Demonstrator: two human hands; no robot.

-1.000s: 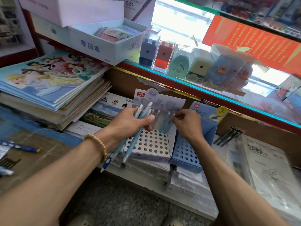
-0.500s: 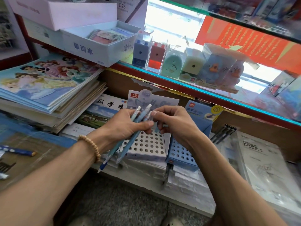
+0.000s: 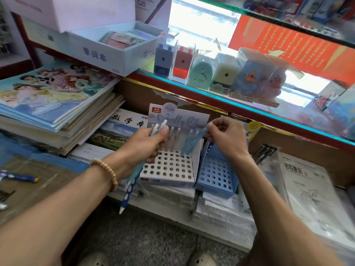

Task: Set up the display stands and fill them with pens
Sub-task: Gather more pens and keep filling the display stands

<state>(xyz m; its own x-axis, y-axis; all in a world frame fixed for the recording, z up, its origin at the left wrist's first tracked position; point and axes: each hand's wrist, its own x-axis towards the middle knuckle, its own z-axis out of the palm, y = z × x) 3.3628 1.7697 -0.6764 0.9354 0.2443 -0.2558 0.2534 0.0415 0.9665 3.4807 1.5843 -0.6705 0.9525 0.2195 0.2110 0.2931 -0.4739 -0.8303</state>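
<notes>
The right hand (image 3: pixel 226 139) pinches one light, stiff, smooth pen (image 3: pixel 192 141) by its top over the white stand (image 3: pixel 169 169), while the left hand (image 3: pixel 148 144) grips a spare bunch of pens (image 3: pixel 132 177) mid-barrel.

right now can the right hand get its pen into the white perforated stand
Probably yes. The right hand holds a pale blue pen tilted just above the white perforated cardboard stand, whose open holes lie uncovered below; the left hand sits off to the side.

"LANTU" — white display stand (image 3: pixel 169 170)
</notes>
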